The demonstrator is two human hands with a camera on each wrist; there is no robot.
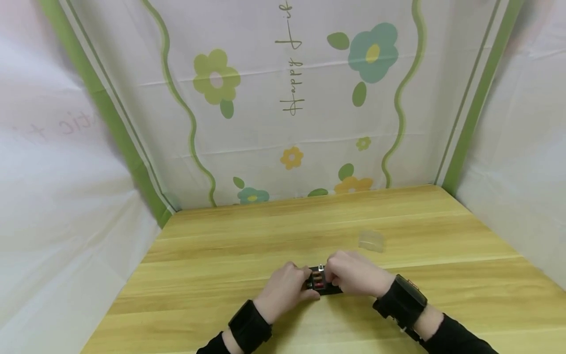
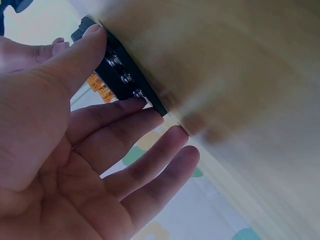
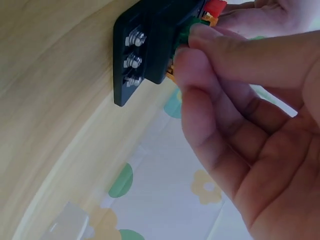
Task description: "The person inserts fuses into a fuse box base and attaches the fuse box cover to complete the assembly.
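Observation:
A black fuse box [image 3: 159, 30] with metal screw terminals [image 3: 134, 61] along its side lies on the wooden table. My left hand [image 1: 285, 290] grips its left end between thumb and fingers, with the outer fingers extended past it in the left wrist view. Over the right part of the box, my right hand [image 1: 355, 275] pinches a small green blade fuse [image 3: 185, 32] between thumb and forefinger, at the top of the block. Orange fuses [image 2: 101, 89] and a red fuse [image 3: 215, 7] show beside it. How deep the green fuse sits is hidden by the fingers.
A clear plastic cover [image 1: 371, 241] lies on the table [image 1: 247, 236] beyond my right hand. White cloth with printed flowers [image 1: 216, 78] hangs behind the table's back edge, and plain white cloth walls [image 1: 66, 196] stand on both sides.

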